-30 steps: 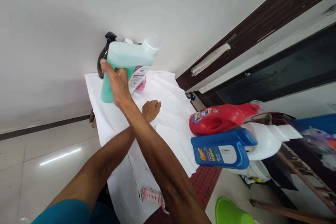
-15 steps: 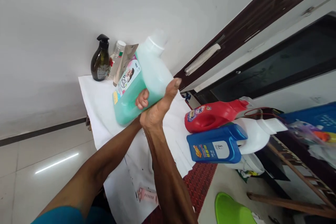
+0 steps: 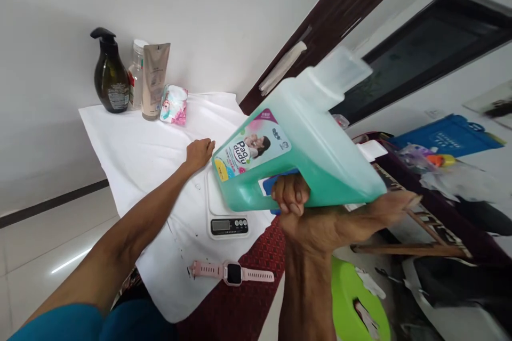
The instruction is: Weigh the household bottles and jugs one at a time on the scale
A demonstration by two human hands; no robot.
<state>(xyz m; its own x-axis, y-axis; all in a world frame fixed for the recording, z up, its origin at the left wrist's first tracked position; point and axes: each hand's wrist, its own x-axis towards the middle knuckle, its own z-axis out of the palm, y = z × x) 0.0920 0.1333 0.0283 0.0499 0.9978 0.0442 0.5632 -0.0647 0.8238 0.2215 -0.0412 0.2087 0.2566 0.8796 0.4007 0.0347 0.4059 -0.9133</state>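
Note:
My right hand (image 3: 296, 194) grips a laundry detergent bottle (image 3: 340, 160) by its handle, fingers through the opening and thumb stretched along its side. The bottle hangs tilted in the air, its translucent cap up to the right, green liquid inside, a "Pao dudu" label facing me. My left hand (image 3: 200, 153) rests in a loose fist on the white cloth, just left of the bottle, with nothing visible in it. A white digital kitchen scale (image 3: 228, 227) lies partly hidden under the bottle. Below it is a pink smartwatch (image 3: 232, 274).
At the back left stand a dark pump bottle (image 3: 112, 77), a clear bottle (image 3: 136, 77), a beige tube (image 3: 154, 82) and a small colourful packet (image 3: 175, 105). A green stool (image 3: 348, 298) is on the floor at lower right. A wall rises behind the table.
The detergent bottle has swung right and nearer to me in my right hand. My left hand has come away from it onto the cloth. The scale and packet are now visible.

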